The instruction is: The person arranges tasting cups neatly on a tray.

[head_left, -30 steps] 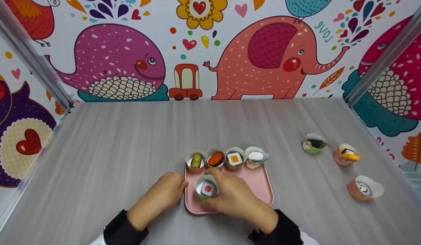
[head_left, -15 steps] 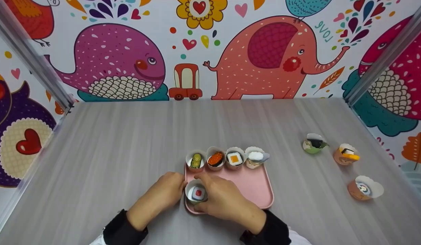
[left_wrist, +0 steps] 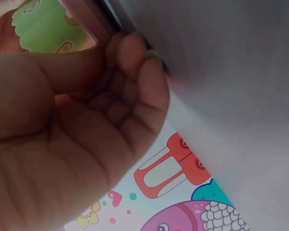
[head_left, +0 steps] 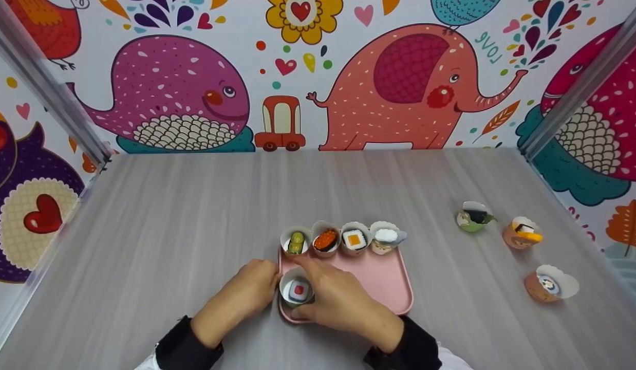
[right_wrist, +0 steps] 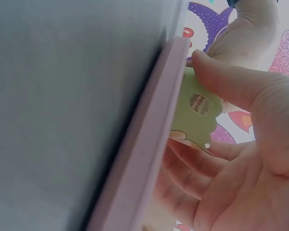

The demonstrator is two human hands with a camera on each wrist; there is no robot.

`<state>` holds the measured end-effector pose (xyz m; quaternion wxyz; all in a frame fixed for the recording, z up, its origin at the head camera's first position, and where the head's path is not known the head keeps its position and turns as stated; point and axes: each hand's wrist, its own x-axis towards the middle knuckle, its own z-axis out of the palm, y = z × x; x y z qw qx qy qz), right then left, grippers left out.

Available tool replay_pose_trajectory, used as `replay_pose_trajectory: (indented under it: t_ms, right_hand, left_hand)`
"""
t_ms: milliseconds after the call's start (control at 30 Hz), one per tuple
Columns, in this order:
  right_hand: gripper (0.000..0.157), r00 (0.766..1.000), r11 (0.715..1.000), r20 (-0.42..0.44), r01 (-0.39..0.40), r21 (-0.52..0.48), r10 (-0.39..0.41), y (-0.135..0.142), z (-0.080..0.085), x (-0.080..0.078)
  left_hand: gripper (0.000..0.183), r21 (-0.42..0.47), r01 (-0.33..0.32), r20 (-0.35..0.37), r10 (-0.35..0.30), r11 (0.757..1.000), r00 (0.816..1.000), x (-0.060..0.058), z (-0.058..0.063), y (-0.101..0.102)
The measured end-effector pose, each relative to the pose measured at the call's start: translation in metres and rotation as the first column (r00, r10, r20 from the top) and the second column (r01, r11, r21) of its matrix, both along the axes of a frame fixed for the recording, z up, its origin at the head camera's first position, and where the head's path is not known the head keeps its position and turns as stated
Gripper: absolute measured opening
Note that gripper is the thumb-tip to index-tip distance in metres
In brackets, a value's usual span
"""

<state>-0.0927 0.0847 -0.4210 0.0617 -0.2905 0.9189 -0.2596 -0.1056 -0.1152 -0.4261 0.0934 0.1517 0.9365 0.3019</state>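
My right hand [head_left: 343,298] grips a green-patterned paper cup [right_wrist: 197,108] between thumb and fingers at the near left corner of the pink tray [head_left: 382,285]. A square sushi piece [head_left: 298,290] with a red centre sits in that cup. My left hand [head_left: 248,288], fingers curled, pinches the tray's left edge in the left wrist view. Along the tray's far edge stand several cups in a row: one with a green-yellow piece [head_left: 296,242], one with orange roe sushi [head_left: 326,240], one with a yellow-centred square [head_left: 354,239], one with a white piece [head_left: 386,236].
On the right of the grey table [head_left: 194,205] stand three more cups: a green one with a dark piece [head_left: 471,224], a brown one with an orange-topped piece [head_left: 517,240], and a brown one with a round roll [head_left: 541,292]. Cartoon-printed walls [head_left: 297,67] enclose the table.
My right hand has carried the cup left, from farther in on the tray to its near left corner, and has barely moved since. My left hand stays at the tray's edge.
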Motion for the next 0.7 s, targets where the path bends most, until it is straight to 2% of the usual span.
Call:
replay_pose_trajectory:
  t_ms: [233, 333, 433, 500, 600, 700]
  right_hand:
    - [0.078, 0.999, 0.998, -0.04, 0.017, -0.067, -0.02, 0.012, 0.009, 0.002]
    - [0.074, 0.996, 0.995, -0.09, 0.017, -0.103, -0.027, 0.019, 0.015, 0.001]
    - [0.072, 0.984, 0.99, -0.176, 0.012, -0.139, -0.037, 0.029, 0.02, -0.001]
    - [0.07, 0.967, 0.987, -0.251, 0.003, -0.159, -0.043, 0.037, 0.023, -0.003]
    - [0.067, 0.927, 0.984, -0.372, -0.013, -0.179, -0.056, 0.052, 0.025, -0.007]
    - [0.065, 0.889, 0.985, -0.449, 0.012, -0.175, -0.09, 0.07, 0.026, -0.01]
  left_hand:
    - [0.014, 0.021, -0.007, 0.041, 0.006, 1.0, 0.999, -0.001, 0.002, -0.001]
    - [0.018, 0.026, -0.014, 0.05, 0.013, 1.0, 0.999, -0.001, 0.002, -0.001]
    - [0.026, 0.027, -0.018, 0.041, 0.017, 0.999, 0.999, 0.0, 0.002, -0.001]
    - [0.03, 0.018, -0.016, 0.019, 0.016, 1.0, 1.0, 0.001, 0.001, -0.001]
    - [0.033, -0.004, -0.01, -0.011, 0.01, 1.0, 1.0, 0.001, 0.001, -0.001]
    - [0.031, -0.012, -0.005, -0.019, 0.005, 1.0, 1.0, 0.002, 0.0, 0.0]
